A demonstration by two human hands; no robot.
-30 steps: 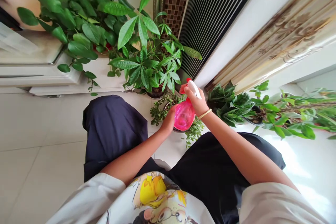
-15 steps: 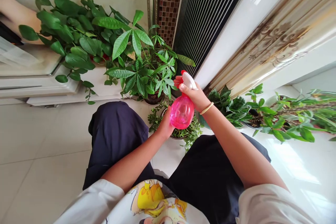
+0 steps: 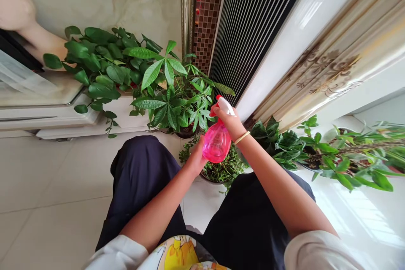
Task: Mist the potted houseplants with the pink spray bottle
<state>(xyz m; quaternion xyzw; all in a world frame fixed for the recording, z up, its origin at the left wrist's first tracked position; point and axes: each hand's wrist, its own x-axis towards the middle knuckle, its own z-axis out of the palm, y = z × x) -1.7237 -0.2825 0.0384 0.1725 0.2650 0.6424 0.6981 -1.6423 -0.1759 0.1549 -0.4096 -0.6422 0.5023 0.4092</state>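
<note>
Between my knees I hold a pink see-through spray bottle (image 3: 217, 144) with a white and red spray head, pointed away from me. My right hand (image 3: 230, 122) wraps its neck just under the head, with fingers at the red trigger. Against the left side of the bottle's round body rests my left hand (image 3: 196, 157), its fingers partly hidden behind it. Just beyond the nozzle stands a potted plant (image 3: 169, 105) with long pointed leaves. Below the bottle is a low pot of small-leaved greenery (image 3: 223, 169), partly covered by it.
A broad-leaved trailing plant (image 3: 107, 67) sits on a white cabinet (image 3: 123, 114) at the left. Behind are a black ribbed panel (image 3: 253, 12) and a patterned curtain (image 3: 319, 63). More potted plants (image 3: 344, 152) line the right side. A figure's bare arm (image 3: 47, 40) shows at upper left.
The view has tilted up, so the plants and wall appear lower. Both hands keep their hold on the spray bottle, and my right fingers are now curled closer round the trigger.
</note>
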